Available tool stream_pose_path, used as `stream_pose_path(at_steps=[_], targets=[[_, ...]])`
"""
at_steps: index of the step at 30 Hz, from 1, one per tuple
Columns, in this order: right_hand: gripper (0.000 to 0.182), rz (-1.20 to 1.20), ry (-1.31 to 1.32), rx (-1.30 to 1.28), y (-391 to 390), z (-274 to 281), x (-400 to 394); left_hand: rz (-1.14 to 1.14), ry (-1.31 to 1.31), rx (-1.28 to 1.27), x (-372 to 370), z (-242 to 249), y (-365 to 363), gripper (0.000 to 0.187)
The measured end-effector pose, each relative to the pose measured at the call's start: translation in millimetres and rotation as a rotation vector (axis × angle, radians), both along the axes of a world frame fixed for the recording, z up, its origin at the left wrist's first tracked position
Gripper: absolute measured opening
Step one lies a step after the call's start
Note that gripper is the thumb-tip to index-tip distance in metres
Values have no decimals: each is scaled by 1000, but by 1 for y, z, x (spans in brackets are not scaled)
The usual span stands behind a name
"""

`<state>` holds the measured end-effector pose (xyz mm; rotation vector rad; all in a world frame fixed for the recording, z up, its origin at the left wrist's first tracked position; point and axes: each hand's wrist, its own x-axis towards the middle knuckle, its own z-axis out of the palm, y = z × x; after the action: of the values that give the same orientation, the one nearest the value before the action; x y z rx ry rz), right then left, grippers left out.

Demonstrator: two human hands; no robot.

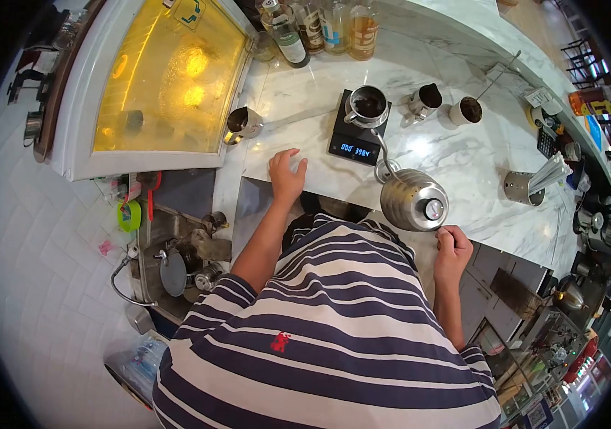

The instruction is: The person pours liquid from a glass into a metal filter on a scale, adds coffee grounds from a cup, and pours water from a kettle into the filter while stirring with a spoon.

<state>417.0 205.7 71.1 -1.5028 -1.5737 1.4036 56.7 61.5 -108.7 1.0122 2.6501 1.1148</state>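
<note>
My right hand [453,249] is closed at the near side of a steel gooseneck kettle [409,196], round its handle, which is mostly hidden. The kettle's spout reaches up to a metal cup [368,104] with dark contents. Under that cup lies a black digital scale [345,140] with a lit blue display. My left hand [287,174] rests at the counter's near edge, fingers apart and holding nothing. Beyond it stands a steel pitcher [247,123] with dark contents.
On the marble counter [284,93] are a second pitcher [425,101], a white cup [466,111] with a thin stick, a straw holder [523,187] and several bottles [287,39]. A yellow-lit glass-door cabinet [166,86] and a sink [177,264] are at left.
</note>
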Motion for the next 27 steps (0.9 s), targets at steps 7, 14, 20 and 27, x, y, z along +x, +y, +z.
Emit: stream_pose_path(at_steps=[7, 14, 20, 27], targets=[[17, -57, 58, -24, 30, 20, 3, 20, 282, -144, -2, -6, 37, 37], [17, -117, 19, 10, 31, 40, -18, 41, 331, -202, -3, -7, 55, 38], [16, -206, -14, 14, 17, 37, -36, 14, 287, -263, -5, -5, 57, 45], [16, -251, -68, 55, 2, 35, -50, -10, 238, -339, -7, -6, 58, 52]])
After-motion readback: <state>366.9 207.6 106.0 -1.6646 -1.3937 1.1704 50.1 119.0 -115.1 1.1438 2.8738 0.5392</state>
